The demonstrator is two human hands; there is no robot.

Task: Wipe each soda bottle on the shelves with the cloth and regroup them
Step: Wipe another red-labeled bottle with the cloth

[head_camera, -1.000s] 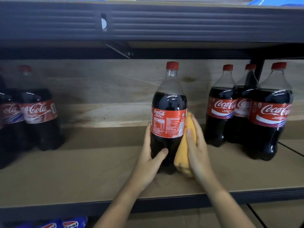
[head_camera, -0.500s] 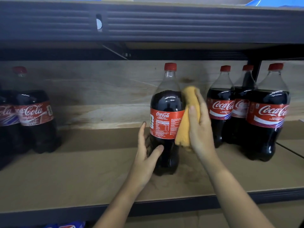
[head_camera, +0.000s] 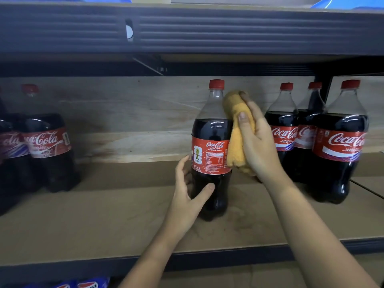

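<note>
A large Coca-Cola bottle (head_camera: 212,142) with a red cap stands upright in the middle of the brown shelf board (head_camera: 104,221). My left hand (head_camera: 188,196) holds its lower body, thumb across the front and fingers round the left side. My right hand (head_camera: 257,140) grips a folded yellow cloth (head_camera: 236,132) and presses it against the bottle's right shoulder and label. Three more Coca-Cola bottles (head_camera: 340,142) stand grouped at the right. Two others (head_camera: 45,142) stand at the left, partly cut off by the frame edge.
A dark metal shelf beam (head_camera: 207,28) runs overhead, close above the bottle caps. A plywood back wall (head_camera: 135,121) closes the shelf behind. Pepsi bottle tops (head_camera: 87,284) show on the shelf below. The shelf's dark front edge (head_camera: 62,271) runs under my forearms.
My right hand has slid the cloth up the bottle's right side, from near the base to the shoulder. The bottle has turned a little under my left hand, showing more of its label.
</note>
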